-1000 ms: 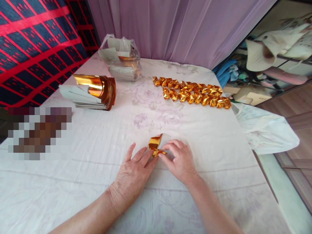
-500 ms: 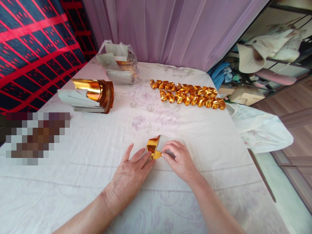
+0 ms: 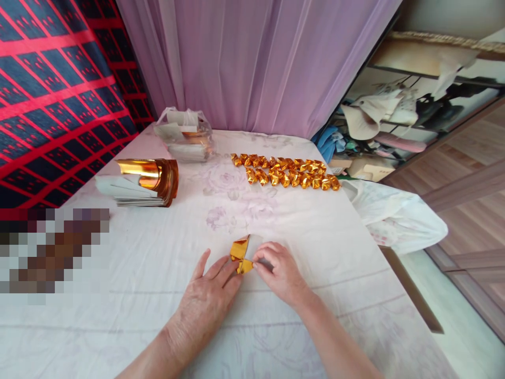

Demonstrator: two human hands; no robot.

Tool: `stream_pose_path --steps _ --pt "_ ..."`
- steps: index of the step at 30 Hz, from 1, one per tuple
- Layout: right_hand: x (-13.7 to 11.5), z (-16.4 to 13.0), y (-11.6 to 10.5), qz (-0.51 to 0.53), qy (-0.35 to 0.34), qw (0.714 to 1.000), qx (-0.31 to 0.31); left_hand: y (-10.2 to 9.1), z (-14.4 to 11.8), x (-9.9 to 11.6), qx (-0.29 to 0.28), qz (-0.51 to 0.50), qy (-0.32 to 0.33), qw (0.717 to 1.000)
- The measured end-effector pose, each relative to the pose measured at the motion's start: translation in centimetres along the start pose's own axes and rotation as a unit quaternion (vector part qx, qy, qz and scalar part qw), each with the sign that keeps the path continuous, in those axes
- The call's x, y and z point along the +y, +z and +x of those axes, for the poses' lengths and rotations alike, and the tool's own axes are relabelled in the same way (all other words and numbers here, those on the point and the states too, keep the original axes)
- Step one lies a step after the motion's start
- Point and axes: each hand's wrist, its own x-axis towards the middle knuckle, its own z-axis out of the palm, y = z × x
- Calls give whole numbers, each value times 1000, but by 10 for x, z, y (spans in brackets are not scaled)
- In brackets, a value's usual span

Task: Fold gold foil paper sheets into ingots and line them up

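Observation:
A partly folded sheet of gold foil paper (image 3: pixel 240 249) lies on the cloth-covered table, its gold side and pale side both showing. My left hand (image 3: pixel 213 295) rests flat with its fingers spread, the fingertips touching the paper's lower left edge. From the other side, my right hand (image 3: pixel 282 271) pinches a corner of the paper between thumb and forefinger. Farther back stand two rows of folded gold paper pieces (image 3: pixel 294 179), apart from both hands.
At the back left stands a stack of gold foil sheets (image 3: pixel 148 181), with a clear plastic bag (image 3: pixel 185 139) of more sheets behind it. A purple curtain (image 3: pixel 236 63) hangs behind the table (image 3: pixel 165 237). On the right are a white bag (image 3: pixel 406 210) and a cluttered shelf (image 3: pixel 379 110).
The view has tilted up and shifted, so everything sits lower and somewhat left. Both hands keep nearly the same pose on the gold foil paper.

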Motion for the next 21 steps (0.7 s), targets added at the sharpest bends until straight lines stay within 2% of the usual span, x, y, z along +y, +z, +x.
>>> stream_pose_path --steps 4,8,9,15,21 --pt "0 -1 0 10 -29 998 46 3 1 -2 21 1 2 1000" --pt "8 -1 0 -11 -8 987 163 4 2 -7 25 -1 -5 1000" --pt "11 -2 0 -23 2 985 173 4 2 -9 24 -2 -8 1000" --pt "22 -6 0 -75 26 990 121 0 3 -19 26 -4 -22 999" --pt "23 -8 -1 -56 31 993 104 -3 4 -20 25 -14 -34 999"
